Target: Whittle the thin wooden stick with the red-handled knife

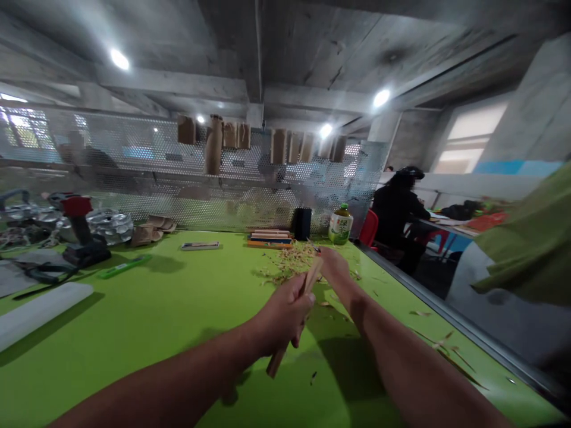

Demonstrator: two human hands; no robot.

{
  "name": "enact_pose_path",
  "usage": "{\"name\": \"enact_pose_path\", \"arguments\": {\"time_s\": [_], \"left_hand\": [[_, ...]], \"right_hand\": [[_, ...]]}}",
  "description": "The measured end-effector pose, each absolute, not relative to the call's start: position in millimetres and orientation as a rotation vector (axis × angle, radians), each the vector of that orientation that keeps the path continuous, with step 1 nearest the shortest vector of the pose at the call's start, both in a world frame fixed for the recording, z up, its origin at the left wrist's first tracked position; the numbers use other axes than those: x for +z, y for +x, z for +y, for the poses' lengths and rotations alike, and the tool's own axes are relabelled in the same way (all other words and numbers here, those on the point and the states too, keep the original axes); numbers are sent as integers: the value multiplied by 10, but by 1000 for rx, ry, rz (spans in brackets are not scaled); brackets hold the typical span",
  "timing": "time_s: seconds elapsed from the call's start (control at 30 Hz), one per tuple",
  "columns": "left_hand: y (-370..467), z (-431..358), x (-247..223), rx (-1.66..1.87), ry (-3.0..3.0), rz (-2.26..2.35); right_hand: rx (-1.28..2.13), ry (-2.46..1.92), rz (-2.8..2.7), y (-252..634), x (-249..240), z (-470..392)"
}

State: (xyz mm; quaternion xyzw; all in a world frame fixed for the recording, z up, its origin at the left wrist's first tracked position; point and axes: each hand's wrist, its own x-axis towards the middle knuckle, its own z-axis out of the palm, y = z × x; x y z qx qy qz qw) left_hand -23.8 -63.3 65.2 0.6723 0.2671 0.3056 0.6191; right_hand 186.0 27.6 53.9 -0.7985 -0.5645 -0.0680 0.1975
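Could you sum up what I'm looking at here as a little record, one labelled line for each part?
Left hand: grips a wooden strip in the left hand
Right hand: right hand at the strip's far end; what it holds is too small to tell
Surface: green tabletop
Debris: pale shavings, mostly beyond the hands
Back of table: black box, green-capped bottle
Left side: red and black power tool, long white block
Behind: perforated panel
Nearby: seated person in dark clothes, right
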Motion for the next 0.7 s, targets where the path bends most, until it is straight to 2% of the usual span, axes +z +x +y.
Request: {"name": "enact_pose_path", "arguments": {"time_s": [0.1, 0.3, 0.7], "left_hand": [[-282, -463, 614, 790, 1475, 646], [-365, -42, 454, 910, 1390, 618], [-297, -122, 546, 945, 1338, 653]], "right_hand": [[-224, -2230, -1523, 1864, 546, 305], [-370, -1998, -1790, 1414, 529, 207], [-488, -1925, -1957, 1192, 575, 71]]}}
